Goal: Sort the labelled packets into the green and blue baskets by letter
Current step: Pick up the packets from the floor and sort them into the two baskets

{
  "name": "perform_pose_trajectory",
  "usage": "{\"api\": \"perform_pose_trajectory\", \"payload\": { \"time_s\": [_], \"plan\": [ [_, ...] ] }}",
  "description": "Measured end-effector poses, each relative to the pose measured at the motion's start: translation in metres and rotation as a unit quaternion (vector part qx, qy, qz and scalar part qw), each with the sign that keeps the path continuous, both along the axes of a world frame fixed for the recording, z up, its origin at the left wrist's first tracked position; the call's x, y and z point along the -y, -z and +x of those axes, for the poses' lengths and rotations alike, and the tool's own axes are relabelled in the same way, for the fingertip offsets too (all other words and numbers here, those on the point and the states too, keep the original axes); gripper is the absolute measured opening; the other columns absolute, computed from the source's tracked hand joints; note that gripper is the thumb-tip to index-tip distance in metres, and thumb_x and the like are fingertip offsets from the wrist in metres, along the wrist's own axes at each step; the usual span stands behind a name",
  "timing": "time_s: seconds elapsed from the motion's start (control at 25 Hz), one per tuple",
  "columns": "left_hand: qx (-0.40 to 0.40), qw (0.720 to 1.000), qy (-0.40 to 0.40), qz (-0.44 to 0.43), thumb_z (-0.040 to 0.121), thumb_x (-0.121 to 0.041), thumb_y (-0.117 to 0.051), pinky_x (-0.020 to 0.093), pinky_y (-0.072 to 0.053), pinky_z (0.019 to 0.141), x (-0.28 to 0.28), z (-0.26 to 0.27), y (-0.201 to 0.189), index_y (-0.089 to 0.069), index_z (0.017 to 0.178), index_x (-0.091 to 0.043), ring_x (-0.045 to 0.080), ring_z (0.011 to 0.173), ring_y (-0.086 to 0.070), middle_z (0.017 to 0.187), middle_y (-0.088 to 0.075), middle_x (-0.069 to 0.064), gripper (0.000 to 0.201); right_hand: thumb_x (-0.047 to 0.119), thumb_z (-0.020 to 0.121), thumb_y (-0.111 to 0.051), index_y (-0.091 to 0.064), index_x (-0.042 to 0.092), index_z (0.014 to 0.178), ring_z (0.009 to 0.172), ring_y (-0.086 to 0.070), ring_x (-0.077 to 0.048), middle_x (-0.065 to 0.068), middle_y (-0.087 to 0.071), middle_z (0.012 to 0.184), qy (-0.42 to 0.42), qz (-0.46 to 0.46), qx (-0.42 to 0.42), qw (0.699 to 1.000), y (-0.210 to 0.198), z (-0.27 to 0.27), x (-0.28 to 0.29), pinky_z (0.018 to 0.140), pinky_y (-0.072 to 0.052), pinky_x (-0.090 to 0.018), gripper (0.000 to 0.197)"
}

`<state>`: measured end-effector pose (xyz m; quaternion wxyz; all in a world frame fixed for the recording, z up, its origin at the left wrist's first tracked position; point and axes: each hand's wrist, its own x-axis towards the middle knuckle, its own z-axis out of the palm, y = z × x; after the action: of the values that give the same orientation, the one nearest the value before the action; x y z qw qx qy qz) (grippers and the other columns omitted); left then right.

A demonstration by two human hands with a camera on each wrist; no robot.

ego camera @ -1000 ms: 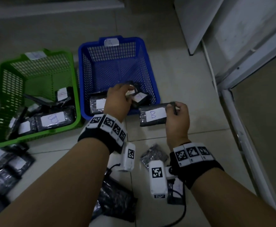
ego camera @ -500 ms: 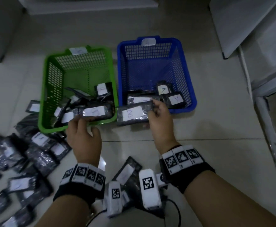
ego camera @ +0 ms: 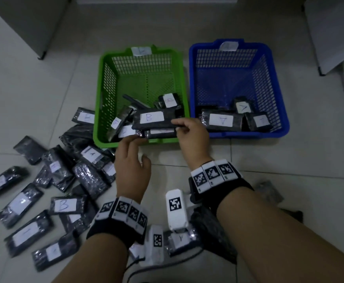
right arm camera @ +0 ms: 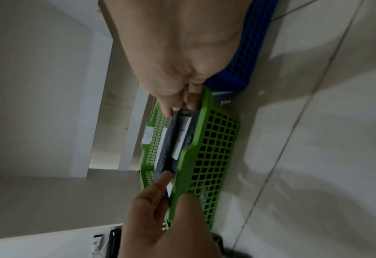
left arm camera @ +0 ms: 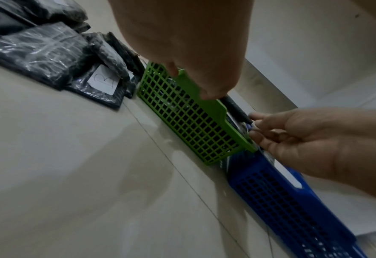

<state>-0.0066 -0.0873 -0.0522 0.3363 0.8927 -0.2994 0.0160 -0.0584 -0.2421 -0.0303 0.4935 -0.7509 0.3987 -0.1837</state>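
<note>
Head view: right hand [ego camera: 191,137] pinches the end of a dark packet marked B [ego camera: 153,119], held level over the near part of the green basket [ego camera: 100,103]. Left hand [ego camera: 132,166] hovers just before that basket's near rim, fingers loosely spread, holding nothing. Blue basket [ego camera: 281,111] alongside contains packets marked A [ego camera: 221,120]. Unsorted packets [ego camera: 64,205] lie on the floor to the left

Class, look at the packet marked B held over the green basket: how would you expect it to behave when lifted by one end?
The B packet probably stays fairly stiff: the right hand pinches one end and it juts out level over the green basket without drooping. It seems light, since a fingertip pinch carries it. Its glossy wrap may be slippery.
</note>
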Motion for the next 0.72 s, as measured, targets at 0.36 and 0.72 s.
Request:
{"api": "perform_pose_trajectory", "payload": {
  "time_s": [0.36, 0.72],
  "plan": [
    [-0.113, 0.958, 0.262, 0.03, 0.077, 0.0, -0.057, 0.023, -0.038, 0.082, 0.051, -0.108, 0.023, -0.069, 0.09, -0.018, 0.02, 0.091, -0.052, 0.097, -0.06, 0.0, 0.025, 0.005, 0.076, -0.051, -0.073, 0.016, 0.091, 0.094, -0.06, -0.033, -0.013, -0.066, 0.097, 0.132, -0.113, -0.165, 0.971, 0.049, -0.22, 0.028, 0.085, -0.05, -0.035, 0.028],
    [-0.168, 0.893, 0.364, 0.205, 0.074, -0.019, -0.071, 0.041, -0.036, 0.106, 0.14, -0.225, 0.051, -0.043, 0.138, -0.018, 0.034, 0.131, -0.031, 0.148, -0.031, 0.012, 0.07, 0.015, 0.077, -0.069, -0.044, 0.018, 0.137, 0.12, -0.036, -0.032, -0.015, -0.036, 0.134, 0.17, -0.006, -0.315, 0.934, 0.073, -0.33, 0.015, 0.098, -0.041, -0.043, 0.065]
  ]
}}
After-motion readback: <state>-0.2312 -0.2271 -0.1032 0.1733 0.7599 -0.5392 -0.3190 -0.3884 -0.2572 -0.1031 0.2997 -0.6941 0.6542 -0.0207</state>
